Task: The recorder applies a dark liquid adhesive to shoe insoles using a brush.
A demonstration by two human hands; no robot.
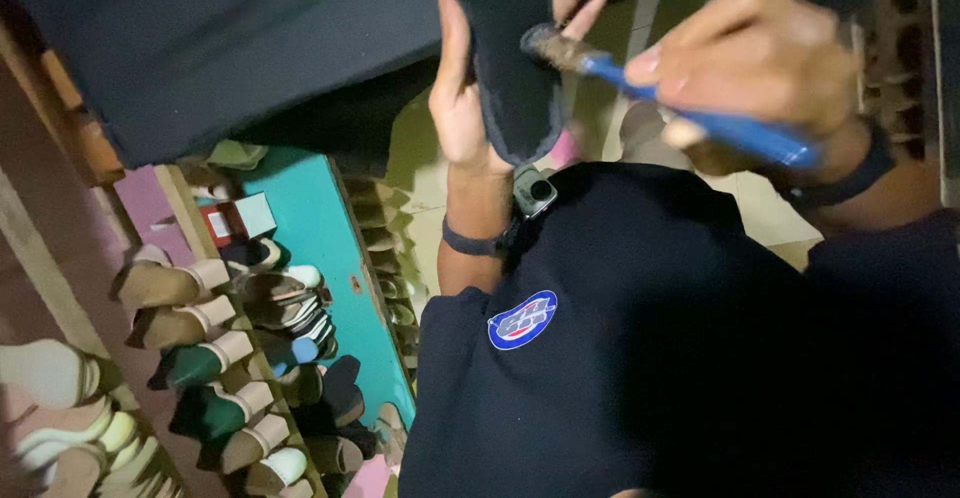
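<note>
A dark shoe sole is held up near the top of the head view, gripped along its edges by the left hand, whose thumb lies on the left side while the fingertips curl over the right edge. The sole's long axis runs almost straight up and down in the picture, with its rounded end pointing downward toward the dark shirt and its upper part cut off by the frame. A brush with a blue handle is clasped in the right hand, fingers closed around the handle. The brush lies on a slant, its long axis running from the lower right up to the upper left, and its brownish, smeared bristle end is pointed at the right edge of the sole, touching or just beside it. A dark band is worn on each wrist. Below to the left, rows of shoe heels are ranged beside a teal board.
</note>
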